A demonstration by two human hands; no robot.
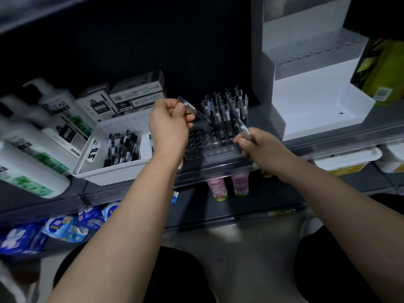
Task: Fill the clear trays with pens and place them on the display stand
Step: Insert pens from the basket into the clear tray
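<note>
A clear tray (215, 149) with rows of round holes lies on the dark shelf. Several pens (227, 108) stand upright in its far right part; the near and left holes are bare. My left hand (169, 127) grips a pen (196, 112) that slants down toward the tray's middle. At the tray's right front corner, my right hand (255, 145) is closed on another pen (243, 127), tip pointing up and left. A white basket (118, 171) with several loose pens (122, 147) sits left of the tray. The white stepped display stand (314, 106) stands to the right.
White pump bottles (35, 136) lie at the far left, and pen boxes (135, 95) are stacked behind the basket. A yellow-green package (380, 71) leans beside the stand. Pink bottles (227, 184) and blue packs (65, 226) fill lower shelves.
</note>
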